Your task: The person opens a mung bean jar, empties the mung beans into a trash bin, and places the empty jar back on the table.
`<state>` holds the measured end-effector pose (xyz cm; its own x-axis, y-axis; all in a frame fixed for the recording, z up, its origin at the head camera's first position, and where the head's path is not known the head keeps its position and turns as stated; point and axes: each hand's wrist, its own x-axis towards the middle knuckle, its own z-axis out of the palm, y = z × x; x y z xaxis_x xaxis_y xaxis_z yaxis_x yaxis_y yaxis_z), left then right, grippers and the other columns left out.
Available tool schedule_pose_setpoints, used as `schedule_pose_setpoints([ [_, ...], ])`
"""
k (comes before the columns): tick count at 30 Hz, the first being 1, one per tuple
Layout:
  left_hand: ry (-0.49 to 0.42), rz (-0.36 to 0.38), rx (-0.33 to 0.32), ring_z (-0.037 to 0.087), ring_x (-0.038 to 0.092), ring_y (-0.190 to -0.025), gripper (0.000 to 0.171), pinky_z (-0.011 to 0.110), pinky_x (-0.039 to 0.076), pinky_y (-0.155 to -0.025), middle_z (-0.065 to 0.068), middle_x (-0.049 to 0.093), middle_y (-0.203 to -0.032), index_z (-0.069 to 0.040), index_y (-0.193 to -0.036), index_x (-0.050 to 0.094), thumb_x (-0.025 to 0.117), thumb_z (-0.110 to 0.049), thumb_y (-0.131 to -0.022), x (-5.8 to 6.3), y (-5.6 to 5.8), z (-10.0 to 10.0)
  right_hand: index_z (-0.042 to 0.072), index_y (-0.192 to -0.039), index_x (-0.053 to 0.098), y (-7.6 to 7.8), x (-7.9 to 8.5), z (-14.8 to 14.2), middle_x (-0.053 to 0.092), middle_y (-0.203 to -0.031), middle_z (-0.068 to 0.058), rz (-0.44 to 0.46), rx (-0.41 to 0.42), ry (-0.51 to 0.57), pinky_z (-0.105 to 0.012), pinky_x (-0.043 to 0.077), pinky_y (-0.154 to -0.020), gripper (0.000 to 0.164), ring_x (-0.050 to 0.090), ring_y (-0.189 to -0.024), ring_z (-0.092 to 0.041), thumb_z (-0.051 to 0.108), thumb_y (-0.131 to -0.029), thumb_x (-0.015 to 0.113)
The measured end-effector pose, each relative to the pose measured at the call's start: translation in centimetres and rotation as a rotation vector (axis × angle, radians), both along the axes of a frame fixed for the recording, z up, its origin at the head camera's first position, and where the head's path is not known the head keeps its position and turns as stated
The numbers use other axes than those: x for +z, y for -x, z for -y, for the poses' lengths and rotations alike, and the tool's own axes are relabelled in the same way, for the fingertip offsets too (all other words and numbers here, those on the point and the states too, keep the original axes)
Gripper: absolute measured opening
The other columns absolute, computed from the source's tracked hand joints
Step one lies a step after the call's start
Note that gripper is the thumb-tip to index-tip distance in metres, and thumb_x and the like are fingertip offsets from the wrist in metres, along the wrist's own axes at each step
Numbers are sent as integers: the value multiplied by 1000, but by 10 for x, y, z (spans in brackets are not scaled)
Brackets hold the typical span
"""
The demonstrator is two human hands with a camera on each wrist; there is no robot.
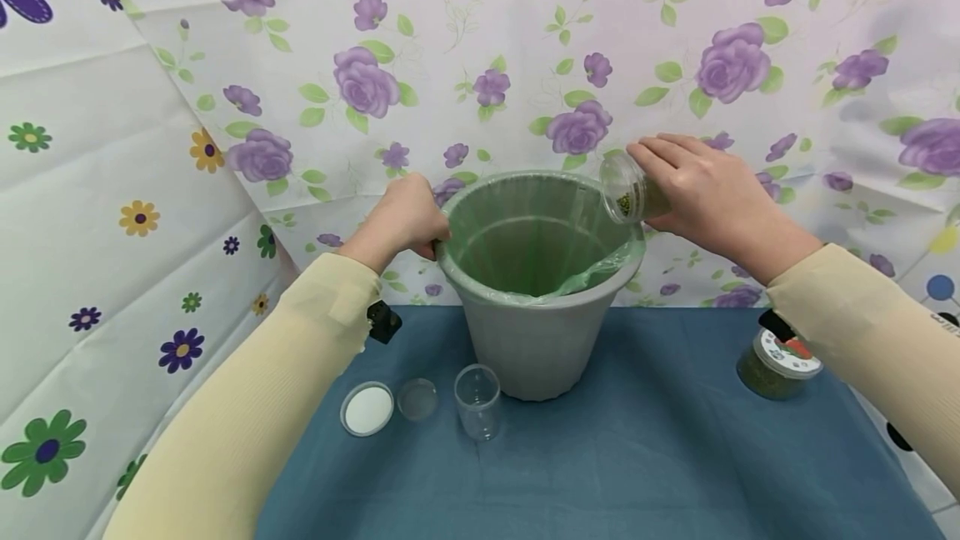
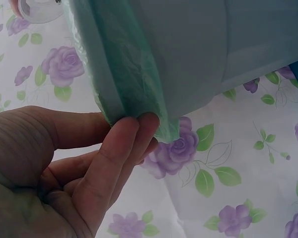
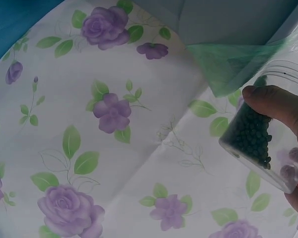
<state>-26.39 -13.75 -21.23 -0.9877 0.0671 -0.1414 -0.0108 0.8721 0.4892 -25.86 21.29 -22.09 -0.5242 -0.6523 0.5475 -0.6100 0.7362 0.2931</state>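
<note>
The bin (image 1: 536, 348) stands near the back edge of the desk (image 1: 637, 465), a wide stretch separating it from the tub (image 1: 776, 372) near the right edge. The left hand (image 1: 408, 219) pinches the liner (image 2: 131, 74) at the bin's left rim; the right hand (image 1: 705, 190) grips the jar (image 1: 633, 194), tilted at the right rim.

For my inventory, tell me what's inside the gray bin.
A green plastic liner lines the gray bin. The bottom is hidden behind the near side, so anything there cannot be seen.

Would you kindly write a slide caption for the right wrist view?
Right hand gripping a tilted clear jar of small pellets near the green-lined bin.
</note>
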Motion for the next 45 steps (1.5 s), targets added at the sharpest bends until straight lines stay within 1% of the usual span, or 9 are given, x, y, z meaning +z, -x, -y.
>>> schedule_pose_setpoints([
  [6, 4, 0, 1, 20, 66, -49, 20, 31, 55, -51, 14, 67, -60, -7, -59, 58, 62, -8, -79, 0, 0, 0, 3, -135, 47, 1, 1, 1, 55, -131, -19, -9, 7, -11, -53, 47, -92, 95, 49, -121, -37, 19, -52, 91],
  [14, 6, -5, -1, 21, 66, -49, 23, 31, 55, -49, 15, 67, -60, -11, -55, 54, 60, -6, -78, 0, -2, 0, 3, -135, 47, 3, 3, 3, 55, -130, -19, -23, 28, -19, -53, 47, -93, 94, 49, -121, -37, 17, -53, 91],
  [19, 9, -5, -3, 21, 66, -49, 22, 31, 55, -49, 15, 67, -60, -9, -57, 56, 60, -6, -78, 1, -2, 0, 3, -135, 48, 3, 4, 4, 55, -130, -19, -29, 33, -26, -53, 47, -93, 93, 49, -121, -37, 16, -53, 91],
  [26, 16, -8, -3, 21, 66, -49, 23, 30, 54, -48, 15, 67, -59, -11, -55, 53, 59, -5, -76, 2, -2, -1, 4, -135, 48, 4, 3, 5, 55, -131, -18, -32, 30, -34, -53, 47, -93, 93, 49, -121, -36, 16, -53, 91],
  [34, 18, -14, -15, 21, 66, -49, 24, 29, 53, -46, 15, 66, -59, -11, -54, 53, 57, -4, -76, 1, -2, -1, 4, -136, 48, 5, 2, 5, 54, -131, -18, -41, 33, -46, -53, 47, -92, 95, 49, -121, -36, 16, -52, 91],
  [40, 20, -21, -17, 21, 66, -49, 23, 29, 53, -46, 15, 67, -59, -10, -55, 55, 58, -4, -76, 1, -2, 0, 5, -136, 47, 5, 4, 7, 54, -131, -19, -40, 24, -50, -53, 47, -92, 96, 49, -122, -36, 16, -52, 92],
  [45, 22, -26, -23, 21, 66, -48, 24, 29, 52, -45, 14, 66, -57, -11, -53, 53, 57, -3, -76, 0, -2, 0, 5, -136, 47, 4, 4, 7, 54, -131, -18, -40, 24, -51, -53, 47, -92, 96, 49, -121, -36, 15, -52, 91],
])
